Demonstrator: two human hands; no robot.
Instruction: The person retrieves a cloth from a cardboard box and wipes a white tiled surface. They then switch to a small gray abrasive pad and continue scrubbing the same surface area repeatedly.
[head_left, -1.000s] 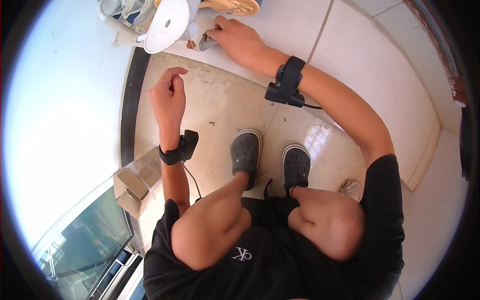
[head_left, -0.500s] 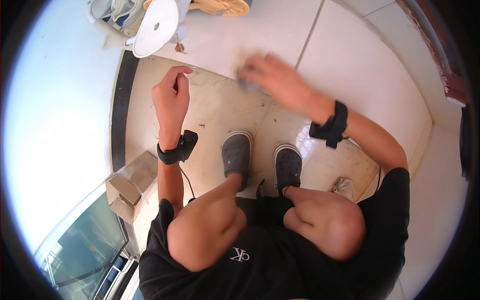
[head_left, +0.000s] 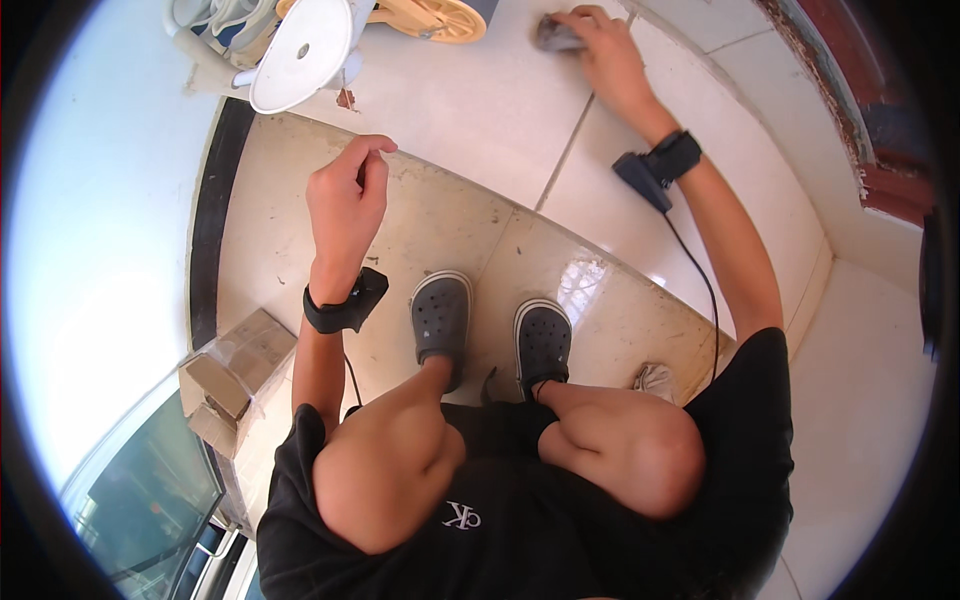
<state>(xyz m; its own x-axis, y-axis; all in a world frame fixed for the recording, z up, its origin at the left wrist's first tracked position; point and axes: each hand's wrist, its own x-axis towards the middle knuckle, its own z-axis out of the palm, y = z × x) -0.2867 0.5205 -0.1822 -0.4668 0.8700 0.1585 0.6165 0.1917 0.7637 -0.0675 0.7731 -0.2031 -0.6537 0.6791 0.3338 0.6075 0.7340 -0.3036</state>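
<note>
My right hand is stretched far ahead over the white tiled step. Its fingers are closed on a grey wad, slightly blurred, which looks like a bunched rag and lies against the tile. My left hand hangs over the lower beige floor with its fingers curled in, and nothing shows in it. Black straps with small boxes sit on both wrists, the left box and the right box. A cable runs from the right one toward my body.
A round white disc-shaped piece stands at the far left beside a yellow wheel and shoes. A cardboard box is at the left. My grey clogs rest on the lower floor. A crumpled pale cloth lies right.
My right hand has moved away from me and to the right with the grey wad, from the step's edge farther onto the white tile. My left hand keeps its curled pose.
</note>
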